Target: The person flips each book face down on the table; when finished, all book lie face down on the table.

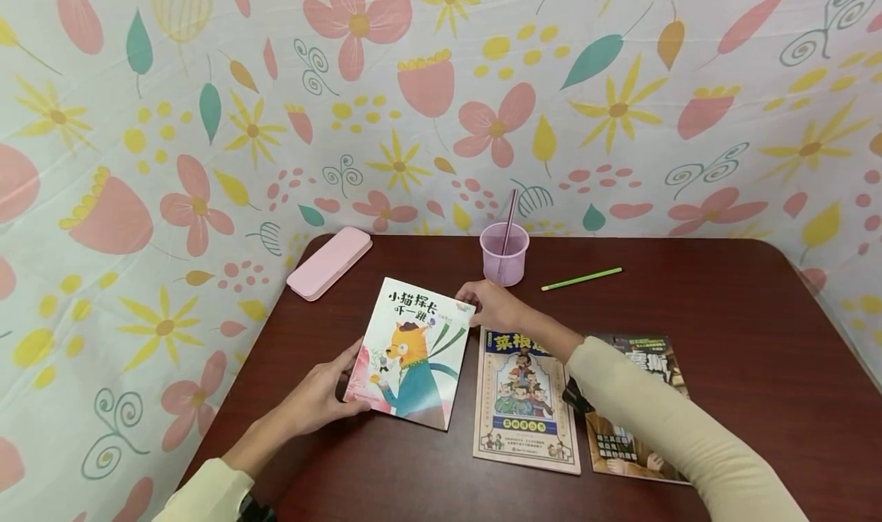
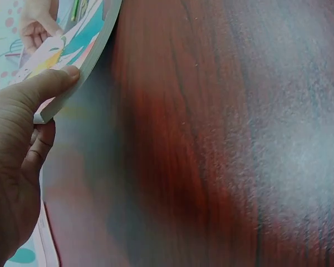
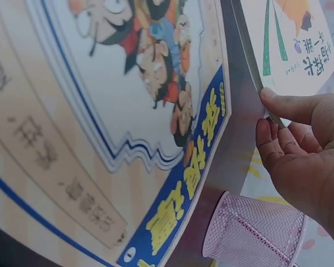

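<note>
We have the cat book (image 1: 412, 361) in both hands, left side of the bench (image 1: 723, 292), its spine-side edge tipped up off the wood in the left wrist view. Left hand (image 1: 320, 396) grips the near-left corner, thumb on the cover, fingers curled underneath. Right hand (image 1: 491, 302) pinches the far-right corner, thumb on top, fingers under the edge. Our read: this is a lift or reposition of the book, mid-grasp, not yet clear of the bench. The next move calls for keeping both corners level so the thin book doesn't sag, and for clearing the tan book (image 1: 526, 399) lying flat just right of it, almost touching. The right sleeve crosses that tan book and partly covers a dark book (image 1: 637, 422) further right, so any pull toward the near side must not drag them. Containers: pink mesh cup (image 1: 504, 254) at the far edge, just beyond the right hand, holds one pink pencil (image 1: 509, 220) standing tilted; we can't tell if anything else is inside. Pink case (image 1: 329, 262) at far left is closed, contents hidden. A green pencil (image 1: 581, 278) lies loose on the bench right of the cup. Floral cloth (image 1: 207, 86) backs the bench.
</note>
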`<state>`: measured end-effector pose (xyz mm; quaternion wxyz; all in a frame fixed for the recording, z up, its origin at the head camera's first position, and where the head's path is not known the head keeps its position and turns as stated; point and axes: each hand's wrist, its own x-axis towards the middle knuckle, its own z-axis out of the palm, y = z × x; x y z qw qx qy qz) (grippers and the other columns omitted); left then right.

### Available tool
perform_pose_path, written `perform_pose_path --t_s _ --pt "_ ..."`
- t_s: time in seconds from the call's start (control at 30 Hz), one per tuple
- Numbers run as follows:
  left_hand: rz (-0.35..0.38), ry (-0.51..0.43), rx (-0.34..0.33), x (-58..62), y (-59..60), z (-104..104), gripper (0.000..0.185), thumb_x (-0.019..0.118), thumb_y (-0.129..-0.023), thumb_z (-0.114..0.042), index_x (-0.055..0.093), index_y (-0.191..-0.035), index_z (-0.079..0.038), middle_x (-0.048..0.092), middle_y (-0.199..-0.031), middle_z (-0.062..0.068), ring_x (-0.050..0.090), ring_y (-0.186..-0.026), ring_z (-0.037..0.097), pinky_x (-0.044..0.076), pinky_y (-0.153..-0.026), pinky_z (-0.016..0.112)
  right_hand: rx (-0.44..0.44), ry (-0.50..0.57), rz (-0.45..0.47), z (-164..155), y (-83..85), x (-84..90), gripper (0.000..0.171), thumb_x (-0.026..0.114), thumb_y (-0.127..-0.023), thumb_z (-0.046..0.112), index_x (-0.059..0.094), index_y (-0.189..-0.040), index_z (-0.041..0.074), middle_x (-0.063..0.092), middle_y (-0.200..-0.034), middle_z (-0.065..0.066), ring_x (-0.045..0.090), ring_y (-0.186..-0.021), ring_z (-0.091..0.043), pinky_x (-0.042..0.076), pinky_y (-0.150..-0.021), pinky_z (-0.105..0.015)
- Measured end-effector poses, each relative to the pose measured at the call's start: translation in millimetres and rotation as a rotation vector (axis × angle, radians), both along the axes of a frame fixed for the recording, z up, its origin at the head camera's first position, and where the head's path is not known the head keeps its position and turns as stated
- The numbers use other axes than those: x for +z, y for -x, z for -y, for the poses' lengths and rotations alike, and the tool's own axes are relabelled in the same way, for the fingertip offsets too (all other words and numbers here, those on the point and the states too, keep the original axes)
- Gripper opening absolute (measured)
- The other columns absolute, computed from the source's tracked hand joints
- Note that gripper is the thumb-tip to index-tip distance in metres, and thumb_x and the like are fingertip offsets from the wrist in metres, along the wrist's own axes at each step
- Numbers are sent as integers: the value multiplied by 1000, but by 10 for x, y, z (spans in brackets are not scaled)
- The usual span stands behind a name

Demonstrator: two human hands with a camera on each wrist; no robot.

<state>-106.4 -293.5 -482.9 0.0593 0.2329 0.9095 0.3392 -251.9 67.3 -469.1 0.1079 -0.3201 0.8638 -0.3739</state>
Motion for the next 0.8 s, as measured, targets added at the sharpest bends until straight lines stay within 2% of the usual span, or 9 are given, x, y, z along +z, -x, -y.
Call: perform_pose_path --t_s 0.2,0.43,0.67,0.8 --pt "-66 -21 9 93 10 38 96 93 -82 -10 39 -161 -1 74 -125 7 71 -104 13 61 -89 30 -16 66 49 -21 11 89 30 82 -84 -11 74 -111 -1 70 -99 -8 64 -94 -23 56 -84 -36" --pt "-168 -118 16 162 35 94 77 92 -82 -3 54 -149 -3 76 -124 10 75 -104 18 62 -88 30 -44 73 45 -76 0 193 28 81 -86 -9 71 -112 -2 67 -99 -10 62 -93 -24 55 -85 -38" --pt "-247 -156 10 288 38 113 69 89 -83 3 60 -146 -6 80 -116 5 77 -101 18 62 -84 26 -32 149 21 -121 15 220 23 82 -86 -10 72 -105 -1 68 -92 -7 62 -87 -21 54 -80 -35" --pt "-252 -208 0 354 28 100 64 86 -85 6 62 -144 -2 80 -114 8 77 -98 20 60 -82 21 -34 200 -7 -139 34 221 19 80 -88 -10 74 -104 -1 72 -93 -9 66 -88 -22 56 -82 -38"
